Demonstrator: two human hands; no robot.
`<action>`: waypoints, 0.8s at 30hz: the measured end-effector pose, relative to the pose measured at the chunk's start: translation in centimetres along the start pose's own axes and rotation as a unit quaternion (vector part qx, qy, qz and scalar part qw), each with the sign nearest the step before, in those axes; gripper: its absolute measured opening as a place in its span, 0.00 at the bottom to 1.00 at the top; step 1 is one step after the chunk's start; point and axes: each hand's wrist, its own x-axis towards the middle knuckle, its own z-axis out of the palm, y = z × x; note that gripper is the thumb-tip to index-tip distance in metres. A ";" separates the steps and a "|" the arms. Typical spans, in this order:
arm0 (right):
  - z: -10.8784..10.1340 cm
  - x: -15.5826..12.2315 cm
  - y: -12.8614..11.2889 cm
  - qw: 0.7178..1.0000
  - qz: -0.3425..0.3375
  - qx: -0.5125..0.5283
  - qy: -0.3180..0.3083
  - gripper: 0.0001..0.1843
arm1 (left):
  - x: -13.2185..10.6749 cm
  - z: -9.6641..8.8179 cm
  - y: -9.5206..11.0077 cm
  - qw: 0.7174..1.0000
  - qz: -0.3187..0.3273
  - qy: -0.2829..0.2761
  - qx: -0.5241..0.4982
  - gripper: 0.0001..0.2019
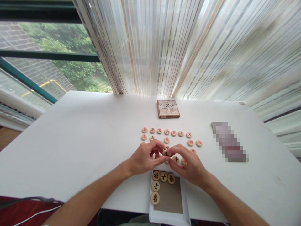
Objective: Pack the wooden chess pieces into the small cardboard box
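Round wooden game discs [173, 133] with red and black characters lie scattered on the white table [82, 141]. My left hand [145, 158] and my right hand [188, 164] meet above them, both pinching one disc [166, 153] with a black character between their fingertips. Just below my hands sits a shallow white box tray [170, 197] with a brown bottom, at the table's near edge. Several black-character discs [155, 186] lie in it, along its top and left sides.
A small brown box lid [168, 109] lies farther back on the table. A blurred rectangular object [229, 141] rests to the right. Striped curtains [188, 47] hang behind the table, and a window [47, 62] is at the left.
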 end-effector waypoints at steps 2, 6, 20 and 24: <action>0.0 0.0 0.0 1.000 0.001 -0.007 -0.005 0.12 | -0.1 0.0 -0.1 1.000 -0.004 0.005 0.005 0.13; 0.1 -0.1 -0.1 1.000 -0.002 -0.018 -0.008 0.13 | -0.2 0.1 0.0 1.000 0.001 0.009 0.015 0.11; -0.1 0.0 0.2 1.000 0.016 -0.021 -0.003 0.11 | 0.0 0.0 0.6 0.999 0.023 0.011 0.048 0.08; -0.1 0.1 0.3 0.999 0.019 -0.026 0.003 0.12 | 0.0 0.0 0.4 0.998 0.022 0.010 0.060 0.09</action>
